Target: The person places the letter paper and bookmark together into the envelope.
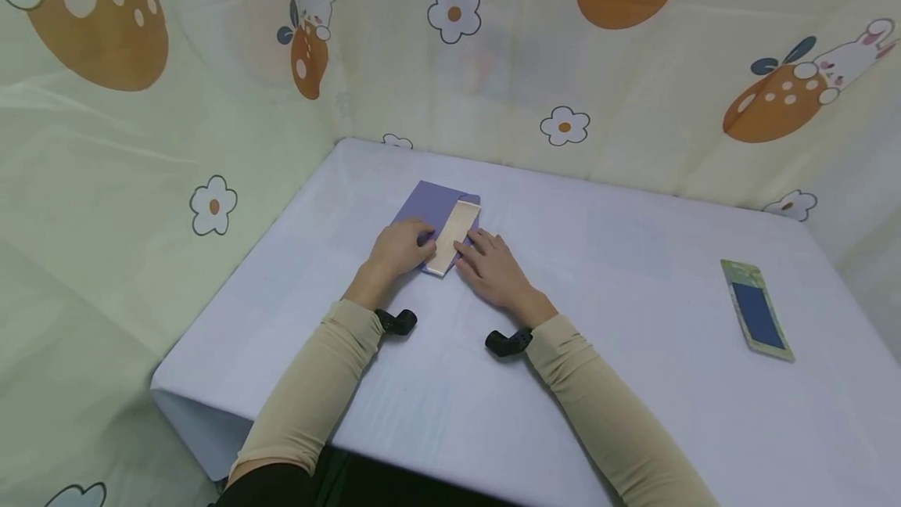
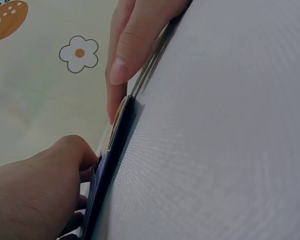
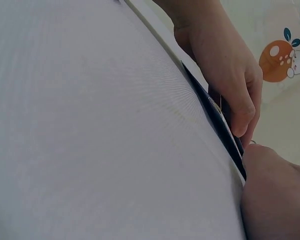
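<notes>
A purple folder-like piece [image 1: 428, 205], of paper or card, lies flat on the table, with a cream strip [image 1: 455, 235] lengthwise along its right part. My left hand [image 1: 401, 247] rests on the purple piece, thumb and fingertips at the strip's left edge. From the other side, my right hand [image 1: 490, 271] touches the strip's right edge with extended fingers. In the left wrist view, the purple piece [image 2: 108, 167] appears edge-on as a thin dark band between both hands. The right wrist view also shows its dark edge [image 3: 215, 118] beneath my left hand. Some fingertips are hidden.
A green-bordered flat pack [image 1: 752, 285] with a dark blue rectangle lies at the table's right side. White cloth covers the table [image 1: 619, 350]. A patterned curtain [image 1: 493, 92] hangs behind and to the left. Both wrists carry black cameras [image 1: 508, 343].
</notes>
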Motion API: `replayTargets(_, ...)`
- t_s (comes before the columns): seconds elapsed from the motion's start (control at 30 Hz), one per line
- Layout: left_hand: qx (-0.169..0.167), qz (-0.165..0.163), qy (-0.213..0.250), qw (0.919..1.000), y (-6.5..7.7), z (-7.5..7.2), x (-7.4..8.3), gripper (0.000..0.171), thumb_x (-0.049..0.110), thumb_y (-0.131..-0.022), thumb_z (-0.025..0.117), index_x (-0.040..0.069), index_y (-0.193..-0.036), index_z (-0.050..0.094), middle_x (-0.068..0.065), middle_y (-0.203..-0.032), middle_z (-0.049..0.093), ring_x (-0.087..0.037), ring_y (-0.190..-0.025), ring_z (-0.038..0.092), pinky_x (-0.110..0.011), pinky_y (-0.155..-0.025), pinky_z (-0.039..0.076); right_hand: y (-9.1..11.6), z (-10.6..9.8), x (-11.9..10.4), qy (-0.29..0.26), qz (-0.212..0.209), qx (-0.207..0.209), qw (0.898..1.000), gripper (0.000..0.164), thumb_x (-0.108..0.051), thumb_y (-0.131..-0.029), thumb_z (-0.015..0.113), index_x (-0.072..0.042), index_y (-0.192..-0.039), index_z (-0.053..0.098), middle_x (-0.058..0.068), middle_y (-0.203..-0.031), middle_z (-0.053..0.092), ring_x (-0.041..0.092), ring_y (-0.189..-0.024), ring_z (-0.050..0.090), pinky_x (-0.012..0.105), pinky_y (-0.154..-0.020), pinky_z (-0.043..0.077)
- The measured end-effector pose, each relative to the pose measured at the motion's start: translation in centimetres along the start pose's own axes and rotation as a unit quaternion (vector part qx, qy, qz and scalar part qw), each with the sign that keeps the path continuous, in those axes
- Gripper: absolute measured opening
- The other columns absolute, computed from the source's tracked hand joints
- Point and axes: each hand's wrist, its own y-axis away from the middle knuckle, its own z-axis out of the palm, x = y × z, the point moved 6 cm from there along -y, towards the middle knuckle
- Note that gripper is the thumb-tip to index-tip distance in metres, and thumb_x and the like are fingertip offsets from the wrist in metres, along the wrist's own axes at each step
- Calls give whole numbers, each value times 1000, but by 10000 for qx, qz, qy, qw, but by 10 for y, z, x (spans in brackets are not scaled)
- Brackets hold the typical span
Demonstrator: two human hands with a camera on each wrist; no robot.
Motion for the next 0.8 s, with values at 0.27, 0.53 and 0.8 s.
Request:
replayTargets(0.27, 23, -21, -1, 10000, 1, 0, 1, 43, 36, -92, 53, 16, -130, 58, -8, -141, 52, -29, -132, 47, -42, -110, 37, -1, 4, 1, 227, 122, -293, 9992, 52, -44, -100, 32, -20, -145, 40, 11, -155, 29, 30, -146, 17, 58, -117, 7)
replayTargets(0.53, -14, -35, 63, 10000, 1, 0, 0, 44, 36, -92, 53, 16, -132, 57, -7, -140, 53, -29, -130, 48, -43, -108, 39, -1, 3, 0, 208, 171, -227, 9994, 50, -44, -100, 33, -19, -142, 45, 10, -155, 30, 28, -147, 18, 58, -117, 8)
replayTargets(0.8, 183, -35, 165, 9997, 1, -3, 0, 44, 35, -86, 57, 17, -127, 62, -4, -133, 59, -28, -126, 53, -43, -105, 43, 0, 5, 1, 208, 101, -345, 9991, 51, -47, -100, 32, -20, -142, 42, 10, -157, 25, 29, -147, 15, 55, -118, 6)
